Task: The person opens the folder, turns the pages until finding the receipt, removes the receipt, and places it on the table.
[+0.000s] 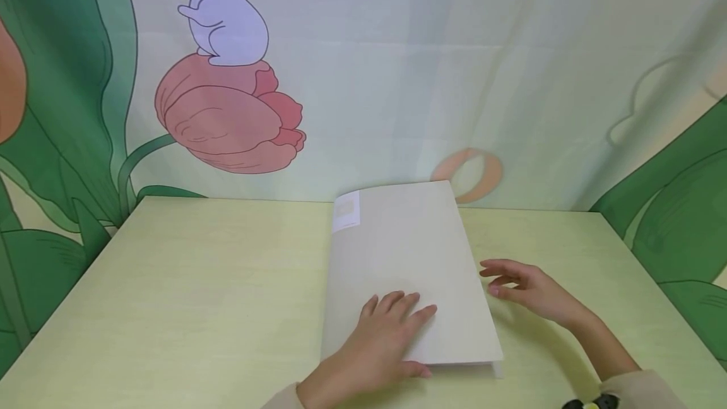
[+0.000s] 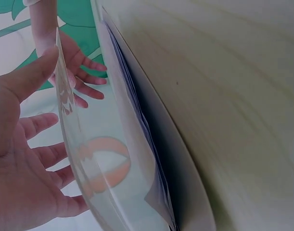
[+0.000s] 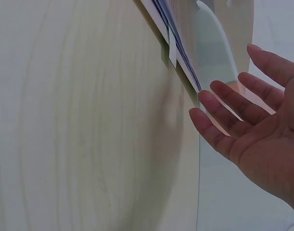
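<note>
A large off-white folder (image 1: pixel 406 251) lies upright to the view on the table, a small white label (image 1: pixel 346 210) at its upper left corner. My left hand (image 1: pixel 380 346) rests on its lower part with fingers spread, the thumb by the bottom edge. Seen from the left wrist, the folder's cover (image 2: pixel 72 115) bows up, apart from a stack of sheets (image 2: pixel 132 110) inside. Just off the folder's right edge hovers my right hand (image 1: pixel 528 289), fingers loosely bent and holding nothing. The right wrist view shows its fingers spread near the sheet edges (image 3: pixel 178 41).
A pale yellow-green table (image 1: pixel 216 283) bears the folder, whose top end reaches the table's back edge. Behind it hangs a cloth backdrop (image 1: pixel 386 81) printed with a rabbit, a flower and leaves. A black-and-yellow item (image 1: pixel 592 404) sits at the right sleeve.
</note>
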Demonstrator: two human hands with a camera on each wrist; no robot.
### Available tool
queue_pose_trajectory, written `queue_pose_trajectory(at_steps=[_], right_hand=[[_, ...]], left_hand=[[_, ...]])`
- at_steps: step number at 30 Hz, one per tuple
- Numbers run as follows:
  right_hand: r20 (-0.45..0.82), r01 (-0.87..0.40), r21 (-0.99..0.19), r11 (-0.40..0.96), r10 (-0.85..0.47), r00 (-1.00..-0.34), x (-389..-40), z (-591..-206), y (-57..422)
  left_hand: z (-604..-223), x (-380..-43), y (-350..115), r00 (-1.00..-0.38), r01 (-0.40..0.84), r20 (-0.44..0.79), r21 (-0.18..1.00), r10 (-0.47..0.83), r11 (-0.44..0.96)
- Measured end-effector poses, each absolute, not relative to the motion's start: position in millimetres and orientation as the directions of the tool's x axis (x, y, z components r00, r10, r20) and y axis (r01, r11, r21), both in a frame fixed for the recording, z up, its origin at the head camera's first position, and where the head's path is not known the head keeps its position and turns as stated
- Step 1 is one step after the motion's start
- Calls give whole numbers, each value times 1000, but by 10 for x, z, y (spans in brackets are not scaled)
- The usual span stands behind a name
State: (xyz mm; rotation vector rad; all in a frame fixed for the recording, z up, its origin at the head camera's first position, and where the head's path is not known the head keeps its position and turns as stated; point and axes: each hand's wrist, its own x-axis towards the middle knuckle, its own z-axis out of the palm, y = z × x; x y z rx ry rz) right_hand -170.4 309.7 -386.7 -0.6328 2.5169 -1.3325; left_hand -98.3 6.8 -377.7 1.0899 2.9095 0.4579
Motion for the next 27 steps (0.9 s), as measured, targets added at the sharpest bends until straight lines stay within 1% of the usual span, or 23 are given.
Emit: queue_pose_trajectory(at_steps=[7, 14, 22, 27], right_hand=[[-7, -256, -854, 453, -502, -865, -1724, -3925, 3111], [17, -285, -865, 413, -543, -840, -1726, -3997, 3101], [-37, -255, -842, 475, -521, -852, -1711, -4042, 3111], [-31, -275, -832, 482, -535, -844, -1707, -4066, 3124]], left_hand=[[-3790, -984, 73, -763, 637, 103, 287, 638, 715], [-3765, -977, 68, -757, 645, 101, 270, 645, 715], [-3786, -984, 88, -743, 658, 26, 215, 669, 722], [-3842, -997, 107, -739, 661, 3, 196, 674, 724]])
